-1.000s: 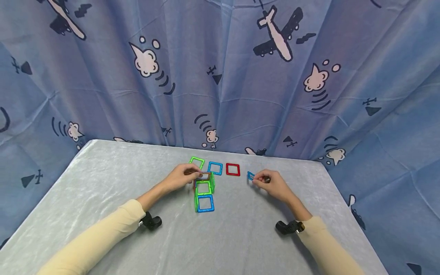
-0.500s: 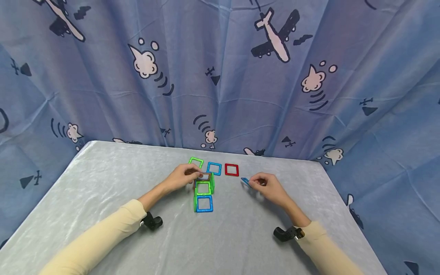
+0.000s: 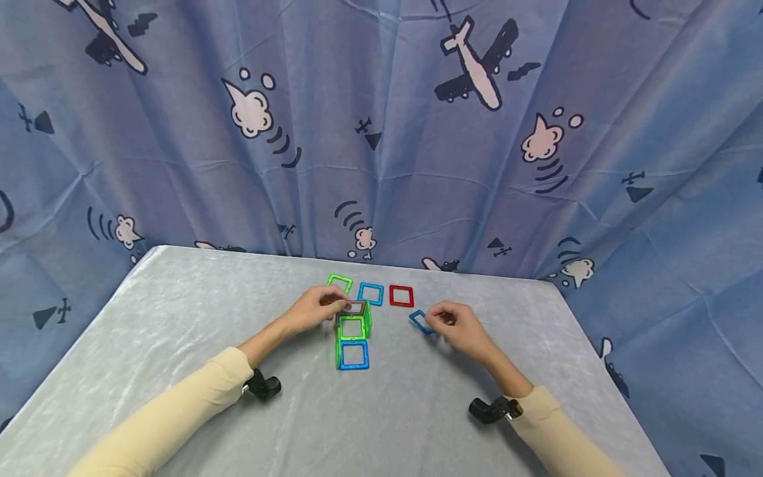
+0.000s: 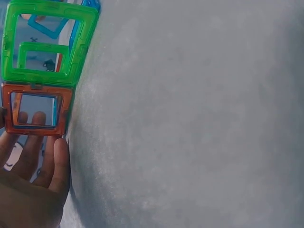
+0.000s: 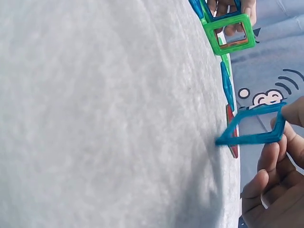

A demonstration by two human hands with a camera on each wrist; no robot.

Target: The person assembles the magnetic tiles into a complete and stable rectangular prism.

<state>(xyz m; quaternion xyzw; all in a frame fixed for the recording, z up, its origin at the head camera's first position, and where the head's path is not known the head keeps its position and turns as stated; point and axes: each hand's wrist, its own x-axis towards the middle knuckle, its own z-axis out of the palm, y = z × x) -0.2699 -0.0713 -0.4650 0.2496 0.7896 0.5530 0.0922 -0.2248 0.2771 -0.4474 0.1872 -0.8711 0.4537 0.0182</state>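
Note:
My left hand [image 3: 312, 310] grips the back of a small structure of magnetic tiles [image 3: 354, 339], made of green, blue and red squares. In the left wrist view, its fingers lie behind and under an orange-red tile [image 4: 35, 131], below a standing green tile [image 4: 45, 77]. The thumb is mostly out of that view. To the right of the structure, my right hand [image 3: 463, 328] pinches a blue square magnetic tile [image 5: 251, 139] by one edge between thumb and fingers. That tile is tilted above the table, apart from the structure.
Behind the structure lie a loose green tile [image 3: 341, 276], a blue tile [image 3: 372, 285] and a red tile [image 3: 402, 305], in a row. They rest on a table with a light grey cloth [image 3: 238, 298]. A blue patterned curtain [image 3: 381, 132] hangs behind the table.
My right hand has moved left and slightly nearer with the blue tile, turning it from nearly upright to a flatter tilt. The left hand stays at the structure.

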